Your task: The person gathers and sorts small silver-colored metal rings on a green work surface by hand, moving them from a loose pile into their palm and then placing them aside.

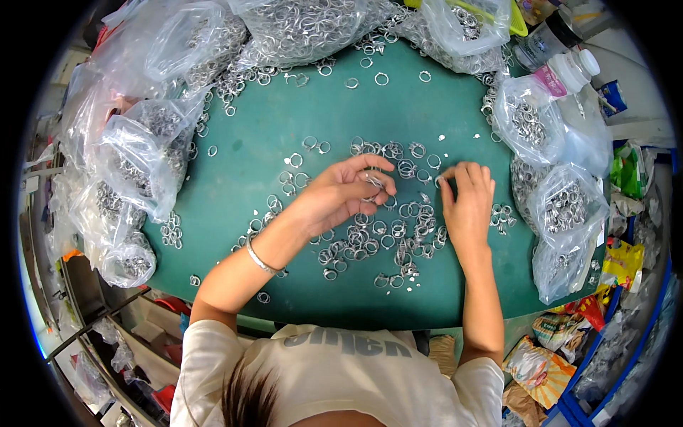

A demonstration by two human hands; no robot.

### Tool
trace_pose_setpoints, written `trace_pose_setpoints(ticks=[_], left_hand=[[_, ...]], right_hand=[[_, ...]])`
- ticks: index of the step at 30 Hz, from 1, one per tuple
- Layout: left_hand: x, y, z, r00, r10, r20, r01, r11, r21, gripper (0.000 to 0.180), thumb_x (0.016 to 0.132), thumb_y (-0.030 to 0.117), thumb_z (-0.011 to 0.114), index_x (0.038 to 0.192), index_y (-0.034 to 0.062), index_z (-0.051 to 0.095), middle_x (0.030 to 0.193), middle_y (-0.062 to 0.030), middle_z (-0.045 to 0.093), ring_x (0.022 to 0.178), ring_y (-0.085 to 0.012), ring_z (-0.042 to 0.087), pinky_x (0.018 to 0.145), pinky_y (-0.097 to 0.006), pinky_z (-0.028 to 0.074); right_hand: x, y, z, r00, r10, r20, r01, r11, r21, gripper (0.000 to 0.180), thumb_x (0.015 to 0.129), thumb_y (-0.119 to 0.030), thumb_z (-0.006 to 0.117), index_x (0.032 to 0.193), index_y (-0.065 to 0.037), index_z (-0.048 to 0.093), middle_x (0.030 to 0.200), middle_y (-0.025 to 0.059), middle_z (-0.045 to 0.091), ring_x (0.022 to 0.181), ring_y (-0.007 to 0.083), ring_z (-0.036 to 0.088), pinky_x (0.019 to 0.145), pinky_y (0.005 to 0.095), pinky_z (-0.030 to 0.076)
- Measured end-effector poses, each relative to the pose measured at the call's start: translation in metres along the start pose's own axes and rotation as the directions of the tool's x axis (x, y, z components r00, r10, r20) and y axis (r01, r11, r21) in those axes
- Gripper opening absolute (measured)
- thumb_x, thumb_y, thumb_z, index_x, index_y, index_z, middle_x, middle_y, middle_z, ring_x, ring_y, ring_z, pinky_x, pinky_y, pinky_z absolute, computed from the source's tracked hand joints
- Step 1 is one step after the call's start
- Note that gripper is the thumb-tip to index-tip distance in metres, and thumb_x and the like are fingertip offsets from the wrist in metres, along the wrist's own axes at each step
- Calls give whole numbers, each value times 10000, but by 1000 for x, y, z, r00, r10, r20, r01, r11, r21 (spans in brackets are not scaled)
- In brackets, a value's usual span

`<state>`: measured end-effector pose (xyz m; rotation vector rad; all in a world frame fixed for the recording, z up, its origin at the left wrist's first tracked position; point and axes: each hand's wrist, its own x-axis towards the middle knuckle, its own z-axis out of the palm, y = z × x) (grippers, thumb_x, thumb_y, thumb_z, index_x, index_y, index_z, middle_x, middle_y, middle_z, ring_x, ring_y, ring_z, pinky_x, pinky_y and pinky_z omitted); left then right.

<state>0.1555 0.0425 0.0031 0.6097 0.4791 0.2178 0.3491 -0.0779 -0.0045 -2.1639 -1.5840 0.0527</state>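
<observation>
My left hand (333, 193) is raised over the middle of the green table with its fingers curled. A few silver-coloured rings (374, 182) are held between its thumb and fingers. To the right, my right hand (468, 203) is low over the tabletop, fingers bent together. Its thumb and fingertips pinch at a silver ring (439, 183), mostly covered by the fingers. Between and below the hands lies a loose pile of silver rings (359, 242), some with raised tops. More rings (395, 150) lie in a cluster just beyond the left fingertips.
Clear plastic bags full of rings (292, 32) line the far edge of the green table (284, 114). Similar bags stand along the left (146, 160) and right (565, 203) sides. A white bottle (569, 71) and a black-lidded jar (548, 39) stand at the far right.
</observation>
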Motion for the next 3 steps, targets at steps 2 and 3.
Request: trace_pose_setpoints(ticks=[2,3], left_hand=[[-8,-6,1,999,7,-53,-7,1000,1,306,843,10,565,1145,36,525,975,-73,591,819,-126,560,665,-248,475],[-9,-6,1,998,11,-55,-11,1000,-1,306,843,10,565,1145,36,525,975,-73,591,819,-126,560,665,-248,475]], right_hand=[[-7,2,-1,992,121,22,-123,961,249,141,724,-57,688,827,-52,591,942,78,579,879,252,505,756,374,370],[-13,4,-4,983,176,45,-180,913,367,128,726,-51,686,813,-60,592,948,74,589,872,239,509,756,372,371]])
